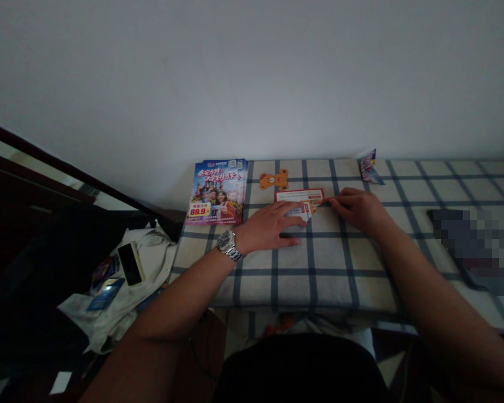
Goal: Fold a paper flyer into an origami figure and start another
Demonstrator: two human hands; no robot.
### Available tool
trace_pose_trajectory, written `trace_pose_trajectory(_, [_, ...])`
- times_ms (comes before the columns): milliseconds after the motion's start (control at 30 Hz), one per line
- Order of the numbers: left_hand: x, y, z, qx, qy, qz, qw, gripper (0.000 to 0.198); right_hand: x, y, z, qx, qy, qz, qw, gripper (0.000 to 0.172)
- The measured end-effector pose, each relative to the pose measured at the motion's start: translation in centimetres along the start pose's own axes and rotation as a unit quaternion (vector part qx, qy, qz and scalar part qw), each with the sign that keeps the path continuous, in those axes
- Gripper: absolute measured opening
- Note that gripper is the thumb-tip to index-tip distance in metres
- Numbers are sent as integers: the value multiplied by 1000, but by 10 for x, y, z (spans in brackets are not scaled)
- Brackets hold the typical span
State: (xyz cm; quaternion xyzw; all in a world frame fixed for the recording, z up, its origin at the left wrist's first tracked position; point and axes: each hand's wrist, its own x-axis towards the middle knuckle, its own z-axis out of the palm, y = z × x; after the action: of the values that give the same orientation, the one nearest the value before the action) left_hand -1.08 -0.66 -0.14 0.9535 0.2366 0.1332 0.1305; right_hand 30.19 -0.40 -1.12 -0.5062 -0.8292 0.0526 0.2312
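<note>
A leaflet [299, 196] with a red border lies on the checked cloth, printed text facing up and its right part folded over at a slant. My left hand [266, 226], with a metal watch at the wrist, rests on the leaflet with its fingers spread. At the leaflet's right corner, my right hand [359, 210] pinches the paper between thumb and finger. A stack of colourful leaflets [216, 193] sits left of my hands. Further right, a folded leaflet [370, 168] stands on the cloth near the wall.
The checked tablecloth [294, 285] covers a table against a pale wall [252, 73]. A bear figure [274, 180] lies behind the leaflet. A dark flat object [462, 246], partly pixelated, is at the right. Lower left, a phone [130, 264] rests on white cloth.
</note>
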Motion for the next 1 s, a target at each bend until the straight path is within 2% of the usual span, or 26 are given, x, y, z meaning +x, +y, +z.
trace_pose_trajectory(267, [0,2,-3,5,0,-2,1000,44,-1,1,-1,-18,-3,-8,1000,36])
trace_pose_trajectory(467, [2,7,4,28,26,-8,999,56,0,-4,0,16,22,15,1000,23])
trace_pose_trajectory(767, [7,11,8,34,25,-3,999,56,5,-18,15,76,-6,-80,994,15])
trace_pose_trajectory(1000, [8,3,8,-6,32,-18,999,55,6,-27,19,52,-17,-116,992,15])
